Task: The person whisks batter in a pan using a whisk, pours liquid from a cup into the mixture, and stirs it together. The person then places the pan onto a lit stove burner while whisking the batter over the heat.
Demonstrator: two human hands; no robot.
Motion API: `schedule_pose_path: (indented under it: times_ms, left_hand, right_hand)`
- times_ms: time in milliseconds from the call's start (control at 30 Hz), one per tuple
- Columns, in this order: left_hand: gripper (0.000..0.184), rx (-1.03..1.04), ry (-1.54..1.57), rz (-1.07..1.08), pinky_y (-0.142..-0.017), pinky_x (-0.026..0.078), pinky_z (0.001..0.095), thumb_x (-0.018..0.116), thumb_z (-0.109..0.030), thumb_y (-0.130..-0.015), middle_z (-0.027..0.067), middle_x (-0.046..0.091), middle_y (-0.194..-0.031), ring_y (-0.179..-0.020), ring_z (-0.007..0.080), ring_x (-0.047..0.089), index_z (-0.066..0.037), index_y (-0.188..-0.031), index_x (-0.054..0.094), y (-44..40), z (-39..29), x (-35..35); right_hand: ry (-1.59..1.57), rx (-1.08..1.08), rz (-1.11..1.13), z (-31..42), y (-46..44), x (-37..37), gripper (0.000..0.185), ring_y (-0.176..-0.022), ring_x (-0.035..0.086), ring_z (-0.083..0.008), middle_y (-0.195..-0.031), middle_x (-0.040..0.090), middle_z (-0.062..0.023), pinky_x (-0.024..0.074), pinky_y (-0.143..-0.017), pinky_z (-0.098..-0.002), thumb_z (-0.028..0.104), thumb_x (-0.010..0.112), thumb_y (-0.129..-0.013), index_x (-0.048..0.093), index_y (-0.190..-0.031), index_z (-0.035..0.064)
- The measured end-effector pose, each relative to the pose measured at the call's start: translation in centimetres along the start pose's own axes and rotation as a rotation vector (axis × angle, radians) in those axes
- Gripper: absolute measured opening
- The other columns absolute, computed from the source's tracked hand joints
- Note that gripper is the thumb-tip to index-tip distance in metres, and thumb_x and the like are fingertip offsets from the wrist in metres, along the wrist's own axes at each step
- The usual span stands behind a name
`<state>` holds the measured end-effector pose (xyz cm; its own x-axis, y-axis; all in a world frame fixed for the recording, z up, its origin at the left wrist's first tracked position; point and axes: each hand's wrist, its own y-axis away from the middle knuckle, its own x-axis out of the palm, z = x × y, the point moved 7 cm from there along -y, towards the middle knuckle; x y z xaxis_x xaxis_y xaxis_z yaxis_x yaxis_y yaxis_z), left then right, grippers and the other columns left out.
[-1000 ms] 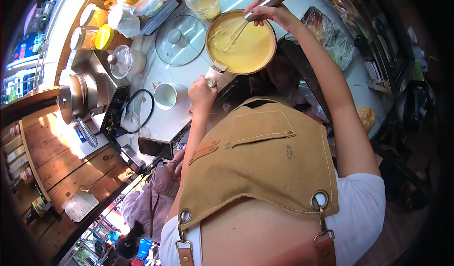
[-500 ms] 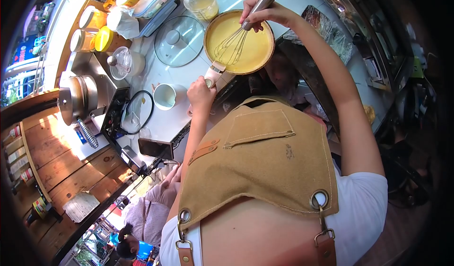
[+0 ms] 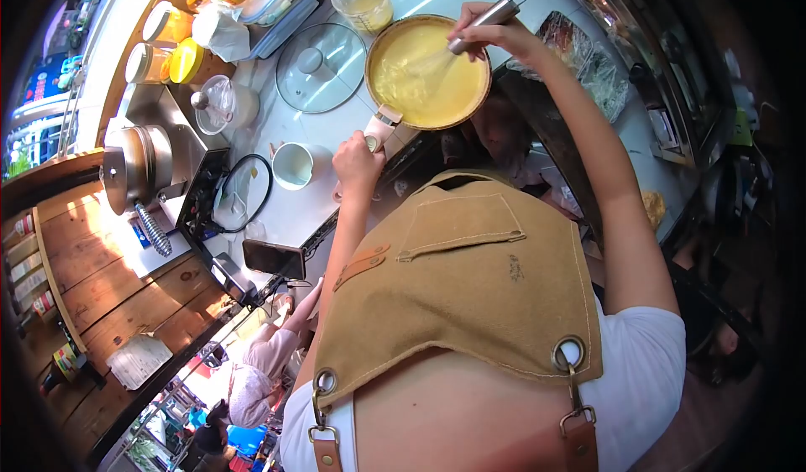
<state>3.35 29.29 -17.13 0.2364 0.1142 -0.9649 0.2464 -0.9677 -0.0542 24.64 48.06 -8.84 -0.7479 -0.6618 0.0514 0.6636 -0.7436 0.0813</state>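
A round pan (image 3: 368, 73) holds a yellow liquid, like thin batter, with ripples across its surface. My left hand (image 3: 358, 163) is closed around the pan's pale handle (image 3: 383, 125). Over the pan's right side, my right hand (image 3: 495, 34) grips the metal handle of a whisk (image 3: 494, 20). The whisk's wires are blurred by motion and dip into the yellow liquid. Left of the pan lies a glass lid (image 3: 315, 82) with a knob. A white cup (image 3: 294, 168) stands close to my left hand.
A jar (image 3: 363, 0) with yellowish contents stands behind the pan. Lidded jars (image 3: 168, 23), plastic containers (image 3: 277, 19) and a round waffle-iron-like appliance (image 3: 138, 170) are at the left. Plastic-wrapped items (image 3: 600, 78) lie right of my arm. A phone (image 3: 273, 259) is mounted at the counter's edge.
The whisk has swung to the right in the pan, and its wires are now blurred. The liquid has become rippled. My left hand stays on the handle. A person behind has shifted.
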Motion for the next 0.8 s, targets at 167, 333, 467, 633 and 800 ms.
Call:
schedule_pose_path:
  times_ms: [167, 333, 467, 633, 800]
  left_hand:
    - [0.016, -0.005, -0.005, -0.003, -0.055, 0.047, 0.0406, 0.062, -0.016, -0.062, 0.0150, 0.059, -0.063, -0.061, 0.0316, 0.059, -0.003, -0.066, 0.053, 0.1, 0.1, 0.2]
    - [0.014, -0.005, -0.001, -0.011, -0.054, 0.047, 0.0407, 0.061, -0.014, -0.061, 0.0146, 0.059, -0.063, -0.060, 0.0314, 0.059, -0.004, -0.066, 0.053, 0.1, 0.1, 0.0]
    - [0.014, -0.001, 0.014, -0.015, -0.054, 0.047, 0.0407, 0.060, -0.014, -0.060, 0.0145, 0.059, -0.063, -0.060, 0.0315, 0.059, -0.004, -0.066, 0.053, 0.1, 0.2, 0.2]
    - [0.014, -0.003, 0.001, -0.017, -0.053, 0.047, 0.0405, 0.060, -0.014, -0.060, 0.0145, 0.059, -0.063, -0.060, 0.0315, 0.059, -0.004, -0.067, 0.053, 0.1, 0.0, -0.2]
    - [0.014, -0.004, 0.001, -0.008, -0.053, 0.047, 0.0403, 0.061, -0.015, -0.061, 0.0145, 0.059, -0.063, -0.060, 0.0313, 0.059, -0.004, -0.067, 0.053, 0.0, 0.1, 0.0]
  right_hand:
    - [0.071, 0.000, -0.114, 0.6, 0.7, -2.7, 0.012, -0.048, 0.055, -0.0115, -0.075, 0.062, -0.0088, 0.0432, -0.043, -0.0216, 0.016, 0.058, -0.074, 0.055, -0.075, 0.0038]
    - [0.062, 0.076, 0.028, 0.2, 1.3, -2.7, 0.013, -0.048, 0.056, -0.0116, -0.077, 0.063, -0.0097, 0.0426, -0.041, -0.0218, 0.016, 0.059, -0.074, 0.053, -0.073, 0.0043]
    - [0.077, 0.023, -0.069, 0.0, 1.1, -2.3, 0.014, -0.050, 0.056, -0.0114, -0.078, 0.062, -0.0098, 0.0441, -0.044, -0.0222, 0.017, 0.060, -0.074, 0.054, -0.074, 0.0042]
    - [0.075, 0.089, 0.071, 0.2, 1.5, -2.6, 0.012, -0.052, 0.056, -0.0109, -0.079, 0.062, -0.0089, 0.0454, -0.048, -0.0217, 0.014, 0.060, -0.074, 0.056, -0.075, 0.0028]
    - [0.047, 0.037, 0.098, 0.6, 2.4, 0.3, 0.015, -0.050, 0.055, -0.0114, -0.075, 0.061, -0.0098, 0.0431, -0.043, -0.0220, 0.017, 0.060, -0.074, 0.055, -0.075, 0.0024]
